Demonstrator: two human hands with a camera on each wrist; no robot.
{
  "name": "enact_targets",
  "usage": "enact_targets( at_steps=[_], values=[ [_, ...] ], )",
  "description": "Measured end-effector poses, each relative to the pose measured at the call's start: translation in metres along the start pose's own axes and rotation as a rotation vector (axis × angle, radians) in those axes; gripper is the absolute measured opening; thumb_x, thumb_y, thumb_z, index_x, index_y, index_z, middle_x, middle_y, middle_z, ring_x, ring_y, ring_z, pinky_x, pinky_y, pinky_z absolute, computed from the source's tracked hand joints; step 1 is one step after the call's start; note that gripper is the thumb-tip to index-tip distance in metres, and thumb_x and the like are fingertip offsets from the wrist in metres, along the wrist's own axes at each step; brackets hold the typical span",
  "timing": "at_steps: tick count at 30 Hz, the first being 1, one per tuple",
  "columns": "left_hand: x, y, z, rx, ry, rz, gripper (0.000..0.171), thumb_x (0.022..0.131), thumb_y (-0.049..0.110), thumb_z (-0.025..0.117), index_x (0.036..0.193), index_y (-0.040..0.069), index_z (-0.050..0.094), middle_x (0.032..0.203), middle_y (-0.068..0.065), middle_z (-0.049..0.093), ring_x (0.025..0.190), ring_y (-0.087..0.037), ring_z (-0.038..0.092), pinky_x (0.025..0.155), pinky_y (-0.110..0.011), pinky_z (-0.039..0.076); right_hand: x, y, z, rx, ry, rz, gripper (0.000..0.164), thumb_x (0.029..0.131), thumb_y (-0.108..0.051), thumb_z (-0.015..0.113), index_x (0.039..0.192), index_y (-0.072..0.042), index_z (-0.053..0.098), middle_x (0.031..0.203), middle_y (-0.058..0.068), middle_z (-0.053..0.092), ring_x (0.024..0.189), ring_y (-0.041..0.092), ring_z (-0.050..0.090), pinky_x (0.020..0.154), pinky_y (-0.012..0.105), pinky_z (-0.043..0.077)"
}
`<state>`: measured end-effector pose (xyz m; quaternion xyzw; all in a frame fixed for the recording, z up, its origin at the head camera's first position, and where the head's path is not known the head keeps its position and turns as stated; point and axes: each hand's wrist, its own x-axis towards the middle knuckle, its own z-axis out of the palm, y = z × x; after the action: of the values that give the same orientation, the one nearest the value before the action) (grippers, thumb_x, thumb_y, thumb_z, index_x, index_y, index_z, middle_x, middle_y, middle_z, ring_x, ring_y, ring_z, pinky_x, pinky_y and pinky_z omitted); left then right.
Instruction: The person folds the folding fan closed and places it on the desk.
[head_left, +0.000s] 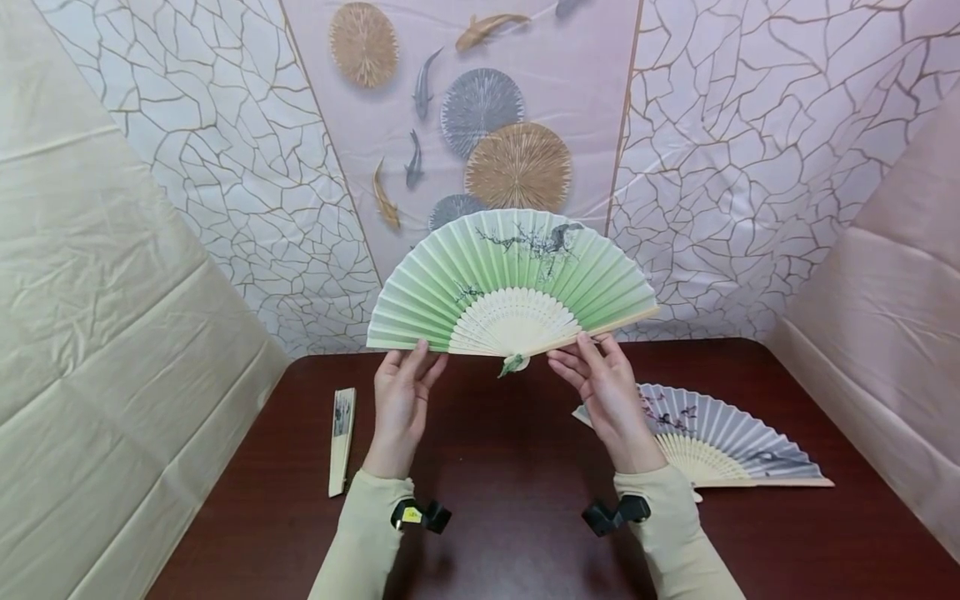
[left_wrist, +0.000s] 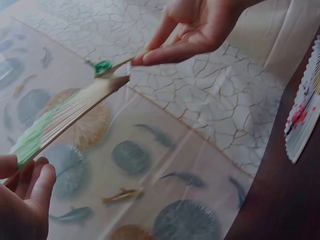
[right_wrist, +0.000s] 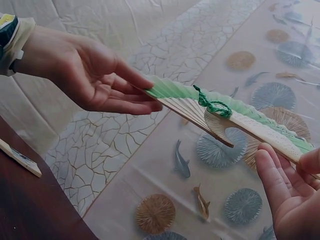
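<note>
A green folding fan, spread wide with a dark branch print and pale ribs, is held up above the table's far edge. My left hand pinches its lower left edge between thumb and fingers. On the other side my right hand pinches the right guard stick close to the pivot. From the pivot hangs a green knotted cord, plain in the right wrist view. Behind my right forearm a grey-white folding fan with pink blossoms lies spread on the table, partly covered by the arm.
A closed folding fan lies on the dark red table at the left. Beyond the table hangs a patterned cloth backdrop with fish and round motifs. Pale fabric walls close in both sides.
</note>
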<state>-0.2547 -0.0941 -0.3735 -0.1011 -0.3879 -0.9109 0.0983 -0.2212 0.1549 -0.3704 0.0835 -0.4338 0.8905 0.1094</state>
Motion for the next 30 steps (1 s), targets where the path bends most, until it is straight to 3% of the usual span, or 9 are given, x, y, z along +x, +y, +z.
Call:
enact_targets(
  at_steps=[6, 13, 25, 30],
  values=[
    [-0.003, -0.008, 0.005, -0.007, -0.006, -0.021, 0.016, 0.103, -0.001, 0.054, 0.117, 0.001, 0.059, 0.108, -0.012, 0.07, 0.092, -0.017, 0.072, 0.086, -0.036, 0.059, 0.0, 0.004, -0.001, -0.011, 0.01, -0.001, 0.011, 0.109, -0.015, 0.044, 0.115, -0.007, 0.049, 0.092, 0.005, 0.073, 0.084, 0.018, 0.073, 0.083, 0.032, 0.06],
    [-0.004, -0.006, 0.003, -0.03, -0.009, -0.014, 0.015, 0.102, -0.001, 0.055, 0.116, 0.001, 0.059, 0.108, -0.012, 0.07, 0.091, -0.016, 0.073, 0.087, -0.036, 0.059, 0.001, 0.008, -0.001, -0.028, 0.009, 0.003, 0.008, 0.108, -0.014, 0.047, 0.112, -0.008, 0.05, 0.092, 0.005, 0.073, 0.084, 0.018, 0.073, 0.083, 0.033, 0.06],
    [-0.002, -0.007, -0.005, -0.036, -0.109, -0.043, 0.021, 0.103, -0.003, 0.05, 0.122, 0.001, 0.057, 0.11, -0.01, 0.069, 0.096, -0.018, 0.072, 0.092, -0.039, 0.057, 0.002, 0.011, -0.004, -0.031, -0.019, 0.01, 0.012, 0.108, -0.014, 0.047, 0.116, -0.008, 0.053, 0.096, 0.004, 0.07, 0.085, 0.017, 0.072, 0.082, 0.032, 0.06],
    [-0.003, -0.005, -0.008, -0.049, -0.114, -0.049, 0.022, 0.102, -0.003, 0.051, 0.123, 0.002, 0.057, 0.112, -0.01, 0.069, 0.096, -0.019, 0.072, 0.089, -0.036, 0.058, 0.0, 0.014, -0.001, -0.048, -0.027, -0.007, 0.018, 0.108, -0.013, 0.048, 0.124, -0.007, 0.054, 0.105, 0.003, 0.07, 0.094, 0.016, 0.071, 0.087, 0.035, 0.059]
  ],
)
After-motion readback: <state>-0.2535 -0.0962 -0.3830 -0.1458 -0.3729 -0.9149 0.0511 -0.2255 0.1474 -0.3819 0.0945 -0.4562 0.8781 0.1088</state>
